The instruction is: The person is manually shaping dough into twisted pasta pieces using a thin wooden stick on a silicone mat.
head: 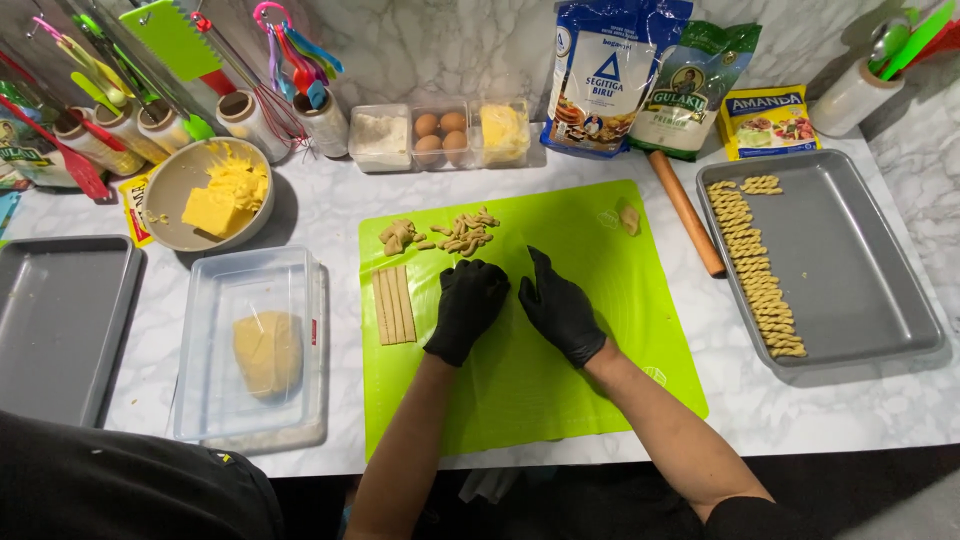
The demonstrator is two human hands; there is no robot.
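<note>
On the green silicone mat [600,330], the left hand [467,308] and the right hand [558,305], both in black gloves, lay palm down and side by side near the mat's middle; the fingers were flat and spread rather than curled, and whether any dough was pressed beneath them could not be told. Just left of the left hand sat a row of straight dough strips [394,304], touching one another. Beyond the fingertips, toward the wall, lay two small heaps of twisted dough pieces [462,232] (the left heap smaller), and a lone dough scrap [628,216] rested near the mat's far right corner. A wooden rolling pin [686,211] lay slanted off the mat's right edge, beside a grey baking tray [850,270] holding a line of twisted pieces along its left wall. Left of the mat stood a clear plastic tub [250,345] with a ball of dough [267,351], a bowl of butter [212,192] behind it, and another grey tray [60,320] at the far left. The counter [330,210] was white marble, with eggs [441,136] and flour bags [610,70] against the marble wall.
</note>
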